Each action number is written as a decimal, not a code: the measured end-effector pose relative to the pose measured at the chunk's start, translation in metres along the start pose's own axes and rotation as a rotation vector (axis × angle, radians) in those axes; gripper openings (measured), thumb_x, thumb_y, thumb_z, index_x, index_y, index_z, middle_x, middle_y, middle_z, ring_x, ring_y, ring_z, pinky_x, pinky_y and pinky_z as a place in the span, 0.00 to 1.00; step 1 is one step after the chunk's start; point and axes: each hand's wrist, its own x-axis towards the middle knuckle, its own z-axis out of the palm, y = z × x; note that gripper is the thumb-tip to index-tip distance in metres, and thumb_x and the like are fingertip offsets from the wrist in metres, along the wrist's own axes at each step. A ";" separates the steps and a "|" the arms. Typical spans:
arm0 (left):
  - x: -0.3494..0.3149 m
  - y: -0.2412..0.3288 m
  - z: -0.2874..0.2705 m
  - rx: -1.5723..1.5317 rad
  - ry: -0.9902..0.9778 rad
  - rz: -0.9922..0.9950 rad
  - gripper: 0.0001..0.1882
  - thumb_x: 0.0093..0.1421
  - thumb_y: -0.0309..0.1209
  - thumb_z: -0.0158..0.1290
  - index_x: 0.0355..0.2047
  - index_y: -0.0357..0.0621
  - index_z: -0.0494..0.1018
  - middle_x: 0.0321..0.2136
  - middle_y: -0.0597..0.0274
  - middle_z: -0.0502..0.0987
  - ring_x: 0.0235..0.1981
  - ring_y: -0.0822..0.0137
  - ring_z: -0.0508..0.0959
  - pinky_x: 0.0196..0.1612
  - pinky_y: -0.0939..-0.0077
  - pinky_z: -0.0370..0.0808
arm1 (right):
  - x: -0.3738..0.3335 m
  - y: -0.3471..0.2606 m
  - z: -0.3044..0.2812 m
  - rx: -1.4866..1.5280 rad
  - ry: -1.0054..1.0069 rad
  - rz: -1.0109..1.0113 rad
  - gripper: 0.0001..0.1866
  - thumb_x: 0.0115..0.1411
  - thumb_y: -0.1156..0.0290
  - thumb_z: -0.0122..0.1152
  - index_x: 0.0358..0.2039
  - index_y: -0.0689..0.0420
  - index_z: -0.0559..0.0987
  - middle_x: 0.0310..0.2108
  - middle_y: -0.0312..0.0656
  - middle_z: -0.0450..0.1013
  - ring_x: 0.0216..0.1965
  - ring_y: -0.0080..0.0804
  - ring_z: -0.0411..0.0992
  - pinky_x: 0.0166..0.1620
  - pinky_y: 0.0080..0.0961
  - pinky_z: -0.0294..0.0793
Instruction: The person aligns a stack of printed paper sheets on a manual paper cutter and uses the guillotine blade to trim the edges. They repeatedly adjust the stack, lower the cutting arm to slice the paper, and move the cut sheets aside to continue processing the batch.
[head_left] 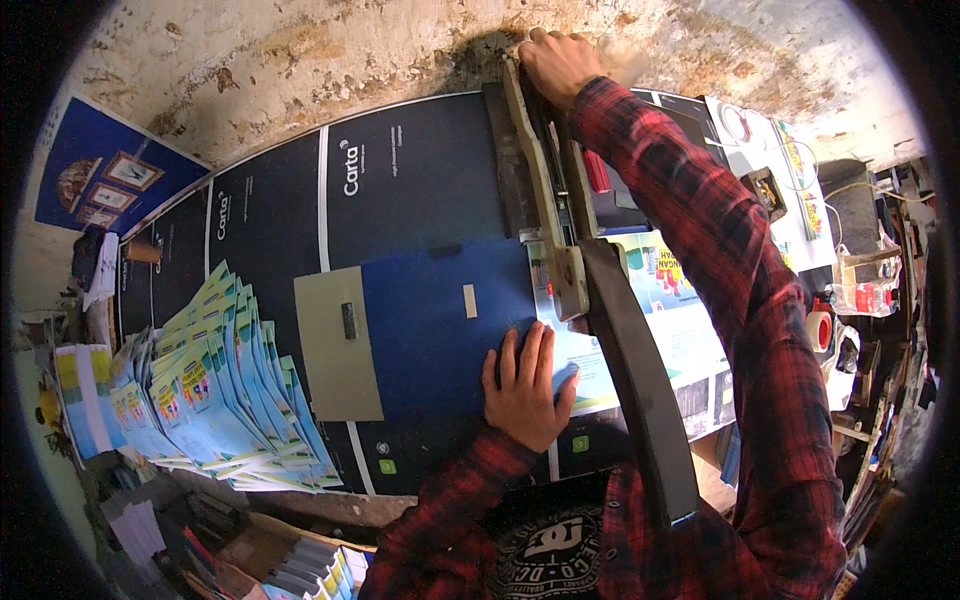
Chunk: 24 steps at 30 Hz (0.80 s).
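My left hand (527, 390) lies with fingers spread on the edge of a blue board (430, 340) and a printed light-blue sheet (575, 370). At the far side, near the wall, my right hand (560, 68) is closed over the end of a long pale lever (530, 150). The lever belongs to a long-armed tool with a metal rail, whose exact kind I cannot make out. Its dark, strap-like arm (640, 380) reaches back toward me, across the sheet. My right fingers' undersides are hidden.
Fanned stacks of printed booklets (225, 380) lie at the left on a black-covered table (270, 220). A grey-green board (335, 345) adjoins the blue one. More printed sheets (690, 340), a roll of tape (820, 330) and a plastic bottle (865, 298) are at the right.
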 end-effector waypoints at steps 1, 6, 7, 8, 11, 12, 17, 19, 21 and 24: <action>-0.001 0.000 0.000 -0.003 0.000 -0.006 0.35 0.58 0.48 0.48 0.62 0.42 0.64 0.63 0.57 0.62 0.64 0.50 0.59 0.64 0.45 0.52 | 0.005 -0.003 -0.001 0.004 -0.006 0.017 0.08 0.65 0.66 0.49 0.41 0.43 0.76 0.39 0.40 0.75 0.39 0.36 0.79 0.39 0.42 0.78; -0.002 0.000 -0.001 0.009 0.004 0.006 0.35 0.58 0.48 0.47 0.63 0.42 0.63 0.64 0.57 0.61 0.64 0.49 0.59 0.64 0.44 0.52 | 0.020 -0.004 0.005 0.018 0.006 0.058 0.07 0.62 0.67 0.51 0.35 0.52 0.77 0.39 0.45 0.74 0.37 0.39 0.78 0.37 0.39 0.79; -0.002 0.001 -0.001 0.007 0.002 0.007 0.36 0.58 0.48 0.47 0.63 0.42 0.63 0.64 0.57 0.61 0.64 0.49 0.59 0.64 0.45 0.52 | 0.024 -0.007 0.005 -0.010 -0.044 0.075 0.07 0.63 0.66 0.51 0.36 0.51 0.77 0.40 0.45 0.74 0.37 0.39 0.78 0.38 0.40 0.79; -0.002 0.002 0.000 0.004 -0.001 0.008 0.36 0.58 0.48 0.47 0.63 0.42 0.63 0.63 0.57 0.61 0.64 0.49 0.59 0.64 0.45 0.52 | 0.025 -0.008 0.005 -0.039 -0.094 0.093 0.08 0.63 0.66 0.51 0.36 0.51 0.77 0.40 0.44 0.74 0.37 0.38 0.78 0.38 0.40 0.79; -0.001 0.003 -0.002 0.014 0.006 0.007 0.36 0.57 0.48 0.48 0.63 0.42 0.62 0.63 0.57 0.61 0.64 0.49 0.59 0.64 0.45 0.52 | 0.023 -0.017 -0.003 0.103 -0.088 0.136 0.09 0.62 0.67 0.53 0.41 0.50 0.78 0.41 0.43 0.75 0.41 0.39 0.77 0.42 0.40 0.77; -0.003 0.003 -0.003 0.015 -0.001 0.002 0.36 0.57 0.47 0.48 0.63 0.42 0.62 0.63 0.57 0.61 0.64 0.49 0.59 0.64 0.46 0.52 | 0.020 -0.018 -0.003 0.128 -0.097 0.142 0.09 0.63 0.67 0.52 0.41 0.54 0.76 0.43 0.44 0.74 0.41 0.39 0.77 0.43 0.43 0.77; -0.003 0.003 -0.001 -0.001 0.084 0.002 0.36 0.55 0.46 0.51 0.62 0.42 0.63 0.62 0.57 0.63 0.63 0.49 0.61 0.64 0.46 0.53 | 0.003 0.006 -0.052 0.498 -0.200 0.147 0.14 0.59 0.69 0.50 0.42 0.62 0.77 0.39 0.50 0.74 0.39 0.44 0.75 0.46 0.38 0.75; -0.004 0.002 0.000 0.000 0.104 0.013 0.37 0.54 0.45 0.52 0.62 0.42 0.63 0.63 0.57 0.63 0.63 0.49 0.62 0.64 0.46 0.54 | -0.010 0.023 -0.072 0.680 -0.393 0.075 0.15 0.60 0.67 0.51 0.41 0.63 0.79 0.38 0.50 0.76 0.39 0.41 0.75 0.46 0.36 0.75; -0.003 0.005 0.002 -0.005 0.122 0.037 0.37 0.54 0.44 0.53 0.63 0.42 0.62 0.63 0.56 0.63 0.63 0.48 0.61 0.64 0.46 0.54 | -0.026 0.048 -0.069 0.860 -0.432 -0.079 0.14 0.55 0.68 0.55 0.38 0.57 0.84 0.36 0.55 0.79 0.36 0.45 0.78 0.45 0.39 0.76; -0.006 0.001 0.003 0.035 0.132 0.046 0.33 0.61 0.49 0.47 0.61 0.41 0.65 0.62 0.57 0.65 0.62 0.50 0.63 0.63 0.46 0.56 | -0.062 0.038 -0.107 1.021 -0.526 -0.095 0.13 0.57 0.71 0.61 0.41 0.64 0.80 0.34 0.49 0.79 0.34 0.33 0.77 0.42 0.30 0.76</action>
